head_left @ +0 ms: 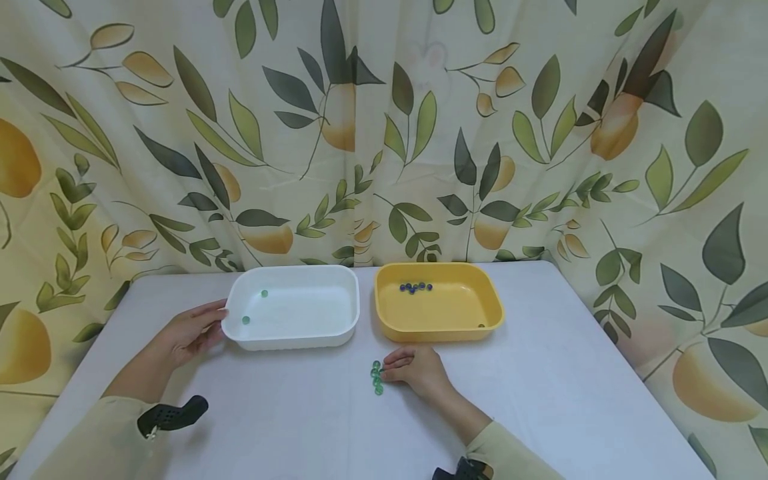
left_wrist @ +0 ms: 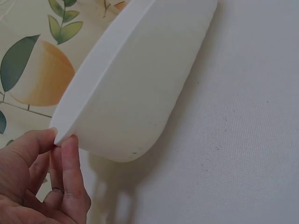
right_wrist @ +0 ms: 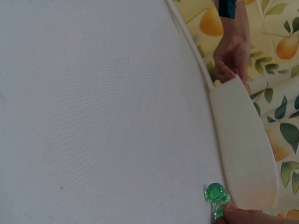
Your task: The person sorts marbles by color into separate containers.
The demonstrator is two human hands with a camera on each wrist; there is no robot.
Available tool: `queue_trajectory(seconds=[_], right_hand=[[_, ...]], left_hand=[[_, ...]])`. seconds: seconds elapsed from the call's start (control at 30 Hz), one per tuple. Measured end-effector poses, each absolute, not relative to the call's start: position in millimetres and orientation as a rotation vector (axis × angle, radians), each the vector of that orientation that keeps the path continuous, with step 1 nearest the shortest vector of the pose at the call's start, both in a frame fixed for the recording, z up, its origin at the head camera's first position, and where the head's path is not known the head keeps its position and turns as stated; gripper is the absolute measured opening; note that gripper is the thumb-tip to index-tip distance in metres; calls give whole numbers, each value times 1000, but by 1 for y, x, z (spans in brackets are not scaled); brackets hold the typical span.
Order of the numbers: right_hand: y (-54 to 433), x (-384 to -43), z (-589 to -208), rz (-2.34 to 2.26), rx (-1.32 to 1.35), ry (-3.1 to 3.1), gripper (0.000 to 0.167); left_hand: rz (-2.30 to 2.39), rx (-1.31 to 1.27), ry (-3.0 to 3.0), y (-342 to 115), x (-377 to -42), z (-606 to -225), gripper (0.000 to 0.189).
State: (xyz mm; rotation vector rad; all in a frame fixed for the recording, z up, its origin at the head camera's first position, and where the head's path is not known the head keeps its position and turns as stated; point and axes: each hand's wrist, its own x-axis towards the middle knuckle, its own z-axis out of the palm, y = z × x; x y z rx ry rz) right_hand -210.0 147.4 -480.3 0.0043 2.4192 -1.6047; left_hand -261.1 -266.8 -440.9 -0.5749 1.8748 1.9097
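Observation:
A white tray [head_left: 291, 341] stands at the back left with two green marbles [head_left: 264, 293] inside. My left hand [head_left: 191, 333] grips its left end, thumb and fingers pinching the rim in the left wrist view. Several more green marbles [head_left: 377, 383] lie in a short row on the table, in front of the gap between the trays. Beside this row my right hand [head_left: 418, 375] has its thumb and forefinger curled at one green marble [right_wrist: 216, 192]; the fingers partly cover the contact.
A yellow tray [head_left: 441, 332] stands right of the white one. It holds several dark blue marbles [head_left: 412, 291] near its back left and one small greenish marble [head_left: 481, 326] at its front right. A patterned curtain [head_left: 420, 133] hangs behind the white-covered table [head_left: 288, 413].

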Motion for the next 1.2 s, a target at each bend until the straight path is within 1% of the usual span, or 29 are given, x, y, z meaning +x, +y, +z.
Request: queue_trajectory(seconds=[0.3, 0.8, 1.2], right_hand=[[150, -211, -481, -1620, 87, 2364, 24], [160, -213, -473, -1718, 84, 2248, 28], [155, -213, -461, -1739, 88, 2182, 31]], left_hand=[[1890, -587, 1895, -266, -260, -439, 65], [1891, -577, 1893, -266, -261, -440, 66], [1907, -593, 1879, -266, -261, -440, 66]])
